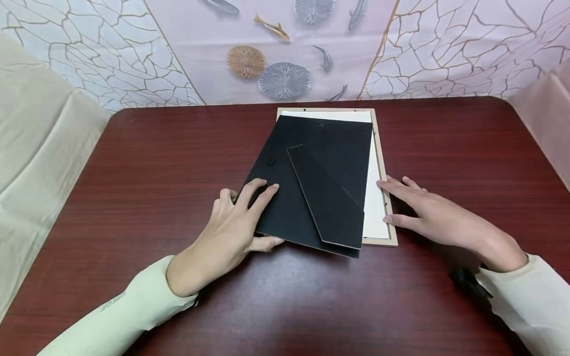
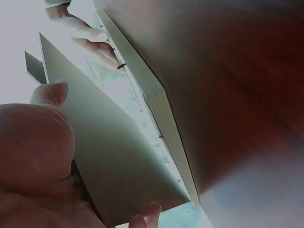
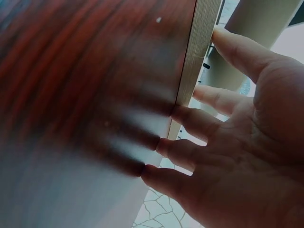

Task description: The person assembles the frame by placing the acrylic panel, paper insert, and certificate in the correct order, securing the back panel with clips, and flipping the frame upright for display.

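L hand (image 1: 227, 226) & R hand (image 1: 445, 218) block sides; blk panel (image 1: 291, 192) over frame (image 1: 378, 148); near tbl (image 1: 320, 301) free.

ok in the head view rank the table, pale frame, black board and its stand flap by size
1. Table
2. Pale frame and black board: too close to rank, since the board hides part of the frame and is lifted nearer the camera
3. Stand flap
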The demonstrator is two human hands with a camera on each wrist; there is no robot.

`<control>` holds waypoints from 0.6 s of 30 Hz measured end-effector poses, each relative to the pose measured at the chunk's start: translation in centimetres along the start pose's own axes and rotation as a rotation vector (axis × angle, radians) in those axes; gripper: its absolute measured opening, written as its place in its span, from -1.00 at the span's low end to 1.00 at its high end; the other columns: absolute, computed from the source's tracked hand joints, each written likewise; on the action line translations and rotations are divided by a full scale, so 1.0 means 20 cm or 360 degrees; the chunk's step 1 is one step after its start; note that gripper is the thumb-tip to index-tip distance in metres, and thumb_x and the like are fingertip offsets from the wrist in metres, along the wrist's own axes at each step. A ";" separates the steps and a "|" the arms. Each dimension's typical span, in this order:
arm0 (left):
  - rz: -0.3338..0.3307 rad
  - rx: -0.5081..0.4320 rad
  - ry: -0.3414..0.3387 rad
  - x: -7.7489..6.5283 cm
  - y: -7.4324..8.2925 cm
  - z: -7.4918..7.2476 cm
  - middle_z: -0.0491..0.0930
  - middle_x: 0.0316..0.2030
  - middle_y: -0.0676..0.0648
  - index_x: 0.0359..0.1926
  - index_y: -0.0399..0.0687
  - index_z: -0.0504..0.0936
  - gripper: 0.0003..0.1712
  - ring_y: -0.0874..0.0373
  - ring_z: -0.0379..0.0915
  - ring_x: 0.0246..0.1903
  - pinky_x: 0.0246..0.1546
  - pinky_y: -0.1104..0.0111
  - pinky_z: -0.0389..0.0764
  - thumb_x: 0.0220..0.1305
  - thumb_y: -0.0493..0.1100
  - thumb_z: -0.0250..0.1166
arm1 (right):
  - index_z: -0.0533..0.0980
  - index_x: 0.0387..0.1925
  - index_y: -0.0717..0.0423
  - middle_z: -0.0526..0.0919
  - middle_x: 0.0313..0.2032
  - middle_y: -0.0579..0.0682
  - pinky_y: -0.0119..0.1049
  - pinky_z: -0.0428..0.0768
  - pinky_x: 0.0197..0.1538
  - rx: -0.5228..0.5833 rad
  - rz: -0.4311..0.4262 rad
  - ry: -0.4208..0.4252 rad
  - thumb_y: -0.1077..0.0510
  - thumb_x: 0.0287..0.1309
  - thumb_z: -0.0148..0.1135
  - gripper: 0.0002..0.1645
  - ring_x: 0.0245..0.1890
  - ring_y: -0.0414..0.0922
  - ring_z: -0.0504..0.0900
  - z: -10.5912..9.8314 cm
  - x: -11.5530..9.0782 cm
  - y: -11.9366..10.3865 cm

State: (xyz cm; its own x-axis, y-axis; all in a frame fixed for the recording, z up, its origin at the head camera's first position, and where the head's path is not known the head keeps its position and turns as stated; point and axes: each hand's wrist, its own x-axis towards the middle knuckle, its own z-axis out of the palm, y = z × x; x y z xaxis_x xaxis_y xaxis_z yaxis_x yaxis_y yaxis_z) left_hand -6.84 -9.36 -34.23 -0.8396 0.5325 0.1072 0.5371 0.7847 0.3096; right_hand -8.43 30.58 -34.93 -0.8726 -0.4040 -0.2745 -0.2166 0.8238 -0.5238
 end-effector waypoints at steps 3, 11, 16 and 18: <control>0.0020 0.0026 0.0044 0.04 0.03 0.02 0.27 0.47 -0.14 0.57 -0.01 0.30 0.10 -0.22 0.23 -0.21 -0.15 0.05 0.37 0.13 0.32 0.51 | 0.17 0.63 -0.02 0.20 0.61 0.20 0.44 0.12 0.48 -0.0002 -0.0015 0.0019 -0.12 0.37 0.37 -0.05 0.62 0.43 -0.06 0.00 0.00 0.00; 0.0075 0.0102 0.0107 0.11 0.08 0.08 0.34 0.42 -0.25 0.52 -0.13 0.36 0.04 -0.33 0.29 -0.15 -0.06 -0.08 0.50 0.19 0.29 0.49 | 0.19 0.63 -0.06 0.17 0.61 0.22 0.46 0.13 0.47 -0.0005 -0.0026 0.0019 -0.13 0.38 0.36 -0.07 0.62 0.44 -0.06 0.01 0.00 0.01; 0.0106 0.0192 0.0134 0.14 0.12 0.10 0.38 0.38 -0.26 0.49 -0.15 0.38 -0.03 -0.28 0.29 -0.22 -0.24 0.02 0.51 0.26 0.29 0.44 | 0.19 0.62 0.04 0.20 0.61 0.21 0.42 0.16 0.48 -0.0026 -0.0066 0.0030 -0.04 0.38 0.37 -0.08 0.62 0.41 -0.01 0.01 0.00 0.02; 0.0121 0.0240 0.0158 0.14 0.14 0.11 0.39 0.36 -0.26 0.47 -0.17 0.40 -0.06 -0.24 0.29 -0.26 -0.29 0.07 0.51 0.29 0.29 0.42 | 0.19 0.62 0.10 0.17 0.61 0.24 0.40 0.17 0.48 -0.0030 -0.0084 0.0029 0.01 0.38 0.37 -0.08 0.62 0.40 -0.01 0.01 0.00 0.03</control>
State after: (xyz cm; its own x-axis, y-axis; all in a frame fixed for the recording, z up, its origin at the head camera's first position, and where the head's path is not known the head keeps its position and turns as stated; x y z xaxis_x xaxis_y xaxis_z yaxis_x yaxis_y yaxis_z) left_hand -7.48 -5.04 -35.16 -0.7959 0.5640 0.2201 0.5991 0.7860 0.1528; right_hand -8.48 31.01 -35.46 -0.8675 -0.4399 -0.2323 -0.2705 0.8090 -0.5219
